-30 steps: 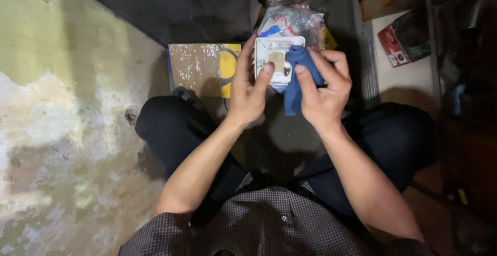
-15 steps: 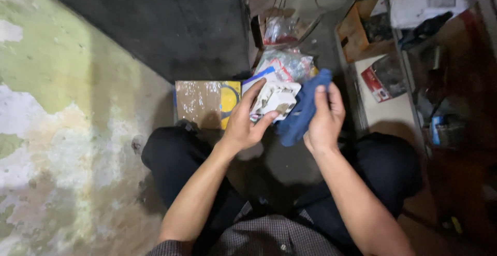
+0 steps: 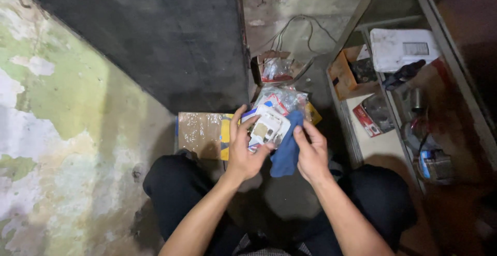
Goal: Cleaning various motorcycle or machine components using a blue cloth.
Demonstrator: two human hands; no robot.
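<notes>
I sit cross-legged on the floor. My left hand [image 3: 243, 150] holds a small flat white packet [image 3: 268, 127] with a clear window, thumb on its front. My right hand [image 3: 310, 152] grips a blue cloth [image 3: 286, 150] that hangs down beside the packet and touches its right edge. Both hands are raised over my lap, close together.
A cardboard box [image 3: 201, 134] with a yellow side lies on the floor before my knees. Clear plastic bags of small parts [image 3: 283, 98] are piled behind the hands. At the right, a low shelf [image 3: 357, 126] carries an orange box [image 3: 348, 72], a white box [image 3: 403, 47] and a red packet [image 3: 368, 118].
The view has tilted up, showing more of the wall and shelf. The packet has tilted left, and the blue cloth has shifted from its front to its right edge.
</notes>
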